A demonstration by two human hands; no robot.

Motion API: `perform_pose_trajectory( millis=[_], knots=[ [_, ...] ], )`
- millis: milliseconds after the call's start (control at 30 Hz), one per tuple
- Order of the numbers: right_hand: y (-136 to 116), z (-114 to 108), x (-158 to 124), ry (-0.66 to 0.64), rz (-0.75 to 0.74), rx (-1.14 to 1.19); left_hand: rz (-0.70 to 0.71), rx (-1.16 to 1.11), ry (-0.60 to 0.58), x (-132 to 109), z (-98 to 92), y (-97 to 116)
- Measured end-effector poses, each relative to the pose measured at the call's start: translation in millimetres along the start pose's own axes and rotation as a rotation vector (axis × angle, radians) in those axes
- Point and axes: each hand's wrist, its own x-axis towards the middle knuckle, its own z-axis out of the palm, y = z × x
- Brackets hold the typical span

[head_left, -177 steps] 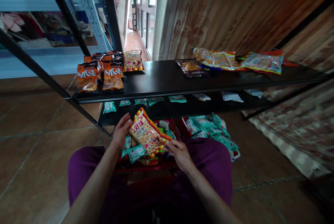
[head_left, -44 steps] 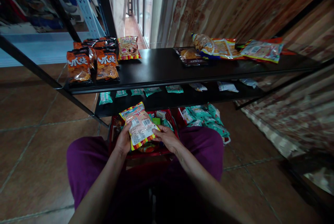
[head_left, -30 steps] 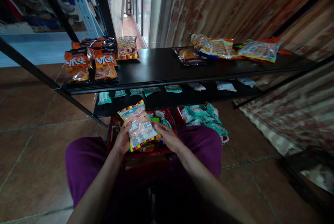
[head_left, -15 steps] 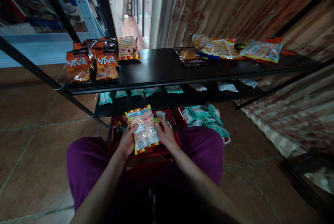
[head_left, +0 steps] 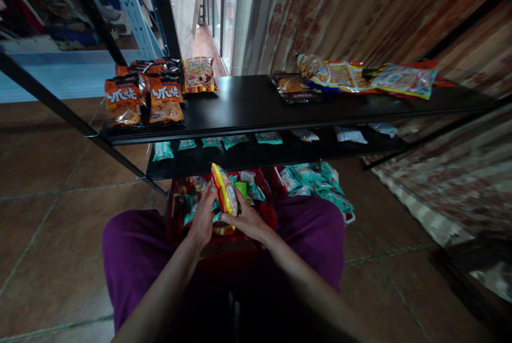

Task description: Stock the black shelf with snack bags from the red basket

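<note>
A yellow-and-red snack bag (head_left: pixel 225 197) stands on edge between my hands, over a red basket (head_left: pixel 269 214) of packets in front of my lap. My left hand (head_left: pixel 205 214) presses the bag's left face with fingers together. The fingers of my right hand (head_left: pixel 247 217) grip the bag's lower right side. The bag shows only its thin edge to the camera.
A black shelf (head_left: pixel 256 108) holds orange snack bags (head_left: pixel 124 102) at the left, a matching yellow-red bag (head_left: pixel 199 74) behind them, and more bags (head_left: pixel 404 79) at the right. Small teal packets (head_left: pixel 271 137) line the lower shelf. Teal packets (head_left: pixel 316 183) spill from a second basket.
The bag has been turned from lying flat, its back label up, to standing edge-on between both hands, slightly right of where it was.
</note>
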Motion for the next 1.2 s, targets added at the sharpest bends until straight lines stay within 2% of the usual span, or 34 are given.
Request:
perform_pose_trajectory(
  millis=[67, 200, 267, 400, 467, 500, 600, 667, 800, 967, 1200],
  knots=[
    [-2, -3, -1, -0.014, 0.028, 0.185, 0.007, 0.046, -0.026, -5, -0.8, 1],
    [-2, -11, -4, 0.068, 0.174, 0.502, 0.063, 0.037, -0.066, -11, -1.5, 4],
    [1, -17, -5, 0.074, 0.249, 0.665, 0.082, 0.022, -0.013, -9, -2.5, 5],
    [12, -27, -8, 0.036, 0.310, 0.893, 0.117, 0.038, 0.240, -2, -8.1, 9],
    [18, -30, -9, 0.015, 0.334, 0.955, 0.041, 0.040, 0.244, -2, -10.6, 10],
    [20, -30, -10, 0.002, 0.348, 0.979, -0.031, 0.020, 0.181, -4, -11.2, 10],
    [23, -29, -11, -0.033, 0.351, 1.006, -0.250, -0.102, -0.124, -12, -10.5, 10],
    [20, -28, -11, -0.047, 0.315, 0.979, -0.301, -0.152, -0.231, -18, -9.3, 9],
    [13, -30, -10, -0.049, 0.277, 0.877, -0.210, -0.111, -0.189, -18, -8.5, 6],
    [12, -31, -9, 0.041, 0.251, 0.816, -0.046, -0.044, -0.189, -10, -8.3, 3],
    [13, -27, -10, 0.083, 0.192, 0.799, -0.040, 0.014, -0.138, -8, -6.4, 3]
  ],
)
